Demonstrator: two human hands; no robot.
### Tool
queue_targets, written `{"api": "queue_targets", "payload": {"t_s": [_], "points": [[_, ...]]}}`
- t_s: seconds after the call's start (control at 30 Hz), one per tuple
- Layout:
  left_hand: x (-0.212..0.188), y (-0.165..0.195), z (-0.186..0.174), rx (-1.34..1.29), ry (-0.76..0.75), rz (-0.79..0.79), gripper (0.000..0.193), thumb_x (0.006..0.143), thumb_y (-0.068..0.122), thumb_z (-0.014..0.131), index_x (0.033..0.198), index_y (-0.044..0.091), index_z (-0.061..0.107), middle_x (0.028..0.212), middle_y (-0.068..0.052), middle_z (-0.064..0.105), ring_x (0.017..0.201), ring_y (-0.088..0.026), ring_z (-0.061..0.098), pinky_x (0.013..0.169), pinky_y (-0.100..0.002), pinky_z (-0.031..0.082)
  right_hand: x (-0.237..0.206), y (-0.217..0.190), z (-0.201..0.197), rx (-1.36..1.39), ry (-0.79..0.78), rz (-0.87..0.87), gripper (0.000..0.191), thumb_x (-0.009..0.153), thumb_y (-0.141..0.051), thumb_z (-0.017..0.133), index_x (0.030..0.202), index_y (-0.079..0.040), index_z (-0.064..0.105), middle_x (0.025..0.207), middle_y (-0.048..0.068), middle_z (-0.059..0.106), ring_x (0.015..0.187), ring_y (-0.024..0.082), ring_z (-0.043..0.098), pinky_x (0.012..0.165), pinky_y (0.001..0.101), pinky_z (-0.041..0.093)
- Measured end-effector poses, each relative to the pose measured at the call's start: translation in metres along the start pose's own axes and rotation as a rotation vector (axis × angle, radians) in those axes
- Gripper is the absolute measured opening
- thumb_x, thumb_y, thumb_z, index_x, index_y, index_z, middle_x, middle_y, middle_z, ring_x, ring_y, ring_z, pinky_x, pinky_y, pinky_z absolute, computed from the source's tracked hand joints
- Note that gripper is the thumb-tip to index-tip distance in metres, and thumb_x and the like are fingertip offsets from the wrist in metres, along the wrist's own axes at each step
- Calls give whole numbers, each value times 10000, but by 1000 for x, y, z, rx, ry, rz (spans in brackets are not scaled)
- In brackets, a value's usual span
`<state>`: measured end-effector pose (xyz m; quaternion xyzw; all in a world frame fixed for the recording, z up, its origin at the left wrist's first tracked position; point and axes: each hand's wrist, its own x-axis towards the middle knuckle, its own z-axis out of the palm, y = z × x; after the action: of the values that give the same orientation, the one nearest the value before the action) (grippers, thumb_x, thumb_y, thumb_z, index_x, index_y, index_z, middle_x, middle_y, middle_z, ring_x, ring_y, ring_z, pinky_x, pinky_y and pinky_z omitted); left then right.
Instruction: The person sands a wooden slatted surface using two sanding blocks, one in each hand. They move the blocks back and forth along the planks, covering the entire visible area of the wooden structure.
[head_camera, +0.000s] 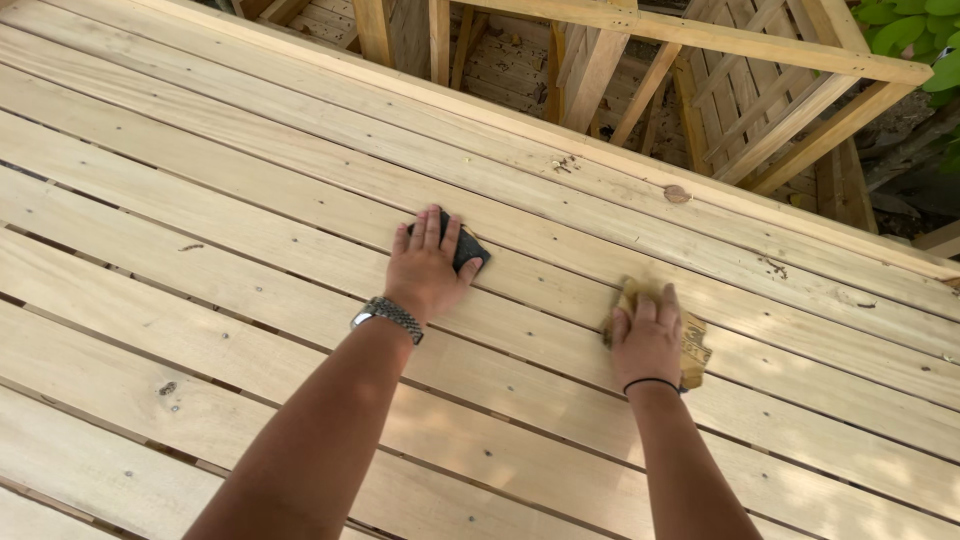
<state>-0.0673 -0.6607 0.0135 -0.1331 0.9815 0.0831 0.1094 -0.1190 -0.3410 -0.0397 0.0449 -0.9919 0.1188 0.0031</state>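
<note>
- Head view looks down on a broad deck (250, 330) of pale planks, the biggest thing in sight; every place below is given from this deck. Its boards run long from lower left to upper right, with thin dark gaps between them.
- Past the deck's far edge stands a wooden frame (760, 90) of rails and braces, with slatted panels behind it and green leaves (910, 40) at the far right corner.
- 2 bare forearms reach up from the deck's near edge toward its middle.
- Left hand (425, 268), with a metal watch (388, 316) at the wrist, lies flat on a board near the deck's middle, fingers spread and pressing down on a dark pad (466, 248). The pad lies under the fingers and shows past them toward the deck's far right, its long side roughly along the board.
- Right hand (648, 340), with a thin black band (652, 382) at the wrist, lies palm down on a nearer board, to the right of the left hand, fingers close together over a tan sheet (694, 345). The sheet sticks out on the hand's right and past the fingertips.
- Both hands already touch what they hold, so neither has to reach; the left sits farther up the deck than the right.
- A small round knot (677, 194) marks a board near the deck's far edge, well apart from both hands.
</note>
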Motion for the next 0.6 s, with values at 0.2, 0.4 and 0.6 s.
{"api": "queue_targets", "payload": {"t_s": [0.2, 0.4, 0.6], "points": [[10, -109, -22, 1, 16, -314, 842, 972, 676, 210, 1628, 175, 43, 1692, -154, -26, 1566, -283, -17, 1248, -445, 8, 6, 109, -30, -130, 90, 200, 605, 1070, -427, 282, 1578, -107, 347, 1681, 148, 225, 1550, 350, 228, 1236, 512, 252], [22, 5, 6, 12, 15, -80, 847, 1005, 616, 225, 1617, 66, 24, 1676, -235, -62, 1552, -353, -42, 1240, -439, -7, -4, -53, 9, -272, -204, -6, 703, 1035, -417, 119, 1595, -13, -9, 1672, 195, -69, 1538, 342, -46, 1234, 457, 48], [6, 54, 14, -19, 2, 4, 843, 988, 636, 232, 1626, 128, 20, 1691, -180, -45, 1562, -298, -36, 1238, -471, -9, -11, -89, 16, -247, -320, -172, 742, 1003, -485, 199, 1622, -117, 16, 1708, 88, -52, 1568, 225, -16, 1254, 399, 54]]}}
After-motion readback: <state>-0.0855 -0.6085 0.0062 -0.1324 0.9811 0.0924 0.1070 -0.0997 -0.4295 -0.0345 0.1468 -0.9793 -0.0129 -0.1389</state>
